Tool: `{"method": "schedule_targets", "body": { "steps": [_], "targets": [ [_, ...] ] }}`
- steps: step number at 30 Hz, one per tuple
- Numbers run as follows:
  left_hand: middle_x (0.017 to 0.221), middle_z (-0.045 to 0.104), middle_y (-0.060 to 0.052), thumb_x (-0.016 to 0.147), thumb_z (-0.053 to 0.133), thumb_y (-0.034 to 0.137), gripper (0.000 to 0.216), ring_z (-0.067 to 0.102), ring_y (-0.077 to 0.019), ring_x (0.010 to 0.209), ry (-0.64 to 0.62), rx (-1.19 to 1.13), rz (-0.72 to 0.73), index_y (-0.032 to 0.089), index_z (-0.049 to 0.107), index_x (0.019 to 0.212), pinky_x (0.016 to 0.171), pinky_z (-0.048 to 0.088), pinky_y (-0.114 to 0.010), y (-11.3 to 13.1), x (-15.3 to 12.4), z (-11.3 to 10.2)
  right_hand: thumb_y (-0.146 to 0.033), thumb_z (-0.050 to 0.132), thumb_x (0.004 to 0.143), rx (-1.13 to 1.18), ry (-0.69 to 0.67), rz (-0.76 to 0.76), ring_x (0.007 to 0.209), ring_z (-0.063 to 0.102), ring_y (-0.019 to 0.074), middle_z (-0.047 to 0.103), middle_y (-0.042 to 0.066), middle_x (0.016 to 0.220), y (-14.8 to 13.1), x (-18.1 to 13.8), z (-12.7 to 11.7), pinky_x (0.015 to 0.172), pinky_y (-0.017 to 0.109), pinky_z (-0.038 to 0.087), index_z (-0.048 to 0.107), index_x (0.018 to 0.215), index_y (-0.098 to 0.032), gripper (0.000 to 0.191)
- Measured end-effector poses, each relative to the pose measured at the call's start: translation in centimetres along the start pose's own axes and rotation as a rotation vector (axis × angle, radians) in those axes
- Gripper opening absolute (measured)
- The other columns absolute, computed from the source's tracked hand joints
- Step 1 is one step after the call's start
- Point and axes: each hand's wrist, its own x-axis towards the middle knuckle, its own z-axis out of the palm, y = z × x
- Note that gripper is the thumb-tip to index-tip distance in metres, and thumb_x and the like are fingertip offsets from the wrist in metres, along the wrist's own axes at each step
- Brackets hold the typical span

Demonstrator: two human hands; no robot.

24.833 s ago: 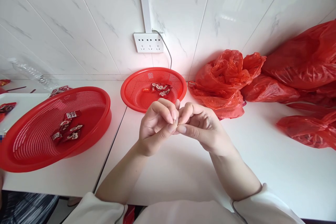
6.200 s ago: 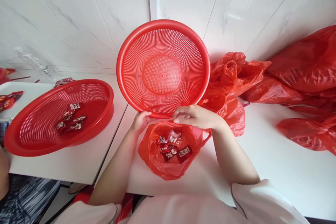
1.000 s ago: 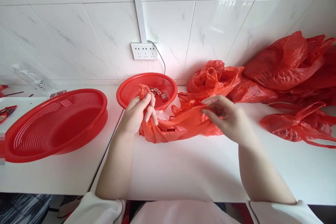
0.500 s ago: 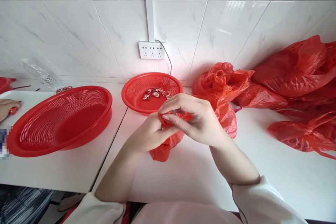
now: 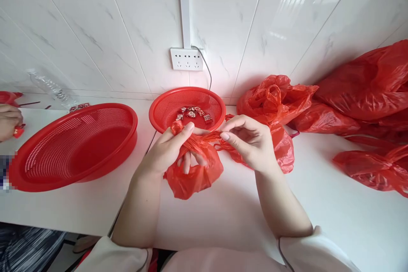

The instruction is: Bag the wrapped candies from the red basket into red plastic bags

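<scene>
A thin red plastic bag (image 5: pixel 197 174) hangs between my two hands, above the white table. My left hand (image 5: pixel 170 146) grips its bunched neck, thumb on top, with some fingers showing through a gap in the plastic. At the other side my right hand (image 5: pixel 250 140) pinches a twisted strand of the bag between thumb and forefinger. Just behind them stands a round red basket (image 5: pixel 156 112) with small red-and-white patterned pieces (image 5: pixel 191 114) inside. Whatever the bag contains is hidden.
On the left a large red basket (image 5: pixel 124 112) stands tilted. Beyond it are a clear plastic bottle (image 5: pixel 51 87) and another person's hand (image 5: pixel 9 121). Filled red bags (image 5: pixel 277 97) crowd the right side. A power socket (image 5: pixel 187 59) is on the tiled wall.
My hands have moved apart, the left to the left and the right to the right. The bag, earlier bunched between them, is now spread and its twisted neck is stretched between my fingers.
</scene>
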Motion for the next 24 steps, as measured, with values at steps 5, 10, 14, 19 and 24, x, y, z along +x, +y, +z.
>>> {"method": "schedule_targets", "body": {
  "steps": [5, 10, 14, 19, 24],
  "targets": [
    [0.05, 0.061, -0.001, 0.094, 0.048, 0.05, 0.043, 0.059, -0.013, 0.045, -0.074, -0.17, 0.014, 0.019, 0.068, 0.117, 0.045, 0.046, -0.022, -0.4, 1.2, -0.6, -0.015, 0.06, 0.09, -0.148, -0.468, -0.201, 0.075, 0.063, 0.0143, 0.068, 0.004, 0.082, -1.2, -0.4, -0.8, 0.069, 0.029, 0.054, 0.068, 0.089, -0.02, 0.009],
    [0.068, 0.066, -0.002, 0.094, 0.05, 0.045, 0.032, 0.063, -0.0122, 0.05, -0.125, -0.222, 0.09, 0.021, 0.068, 0.106, 0.046, 0.049, -0.021, -0.4, 1.5, -0.6, -0.02, 0.06, 0.091, -0.206, -0.492, -0.21, 0.077, 0.063, 0.0141, 0.067, 0.003, 0.085, -0.6, -0.3, -0.8, 0.069, 0.027, 0.053, 0.066, 0.092, -0.022, 0.007],
    [0.056, 0.057, 0.001, 0.097, 0.043, 0.043, 0.033, 0.056, -0.0122, 0.045, -0.168, 0.126, 0.215, 0.021, 0.067, 0.102, 0.043, 0.045, -0.023, -0.1, 0.0, 0.2, -0.034, 0.058, 0.092, -0.136, -0.161, -0.115, 0.102, 0.062, 0.0204, 0.065, 0.008, 0.107, 0.8, 0.3, -0.3, 0.088, 0.036, 0.053, 0.062, 0.098, -0.022, 0.014],
    [0.075, 0.065, -0.003, 0.097, 0.043, 0.03, 0.024, 0.06, -0.0148, 0.065, 0.127, 0.53, 0.72, 0.023, 0.066, 0.095, 0.064, 0.05, -0.029, -0.8, -0.1, 1.3, -0.044, 0.037, 0.1, 0.137, -0.358, 0.224, 0.088, 0.065, 0.0158, 0.064, 0.006, 0.108, 2.1, 0.3, 1.1, 0.073, 0.03, 0.058, 0.046, 0.133, -0.025, 0.039],
    [0.109, 0.065, -0.007, 0.099, 0.038, 0.032, 0.029, 0.065, -0.019, 0.088, 0.187, 0.377, 0.874, 0.025, 0.063, 0.113, 0.08, 0.054, -0.036, -1.5, 1.4, 1.3, -0.039, 0.048, 0.097, 0.24, -0.318, 0.212, 0.067, 0.063, 0.0109, 0.063, 0.0, 0.085, 2.9, 0.0, 1.3, 0.058, 0.024, 0.056, 0.056, 0.122, -0.022, 0.031]
  ]
}}
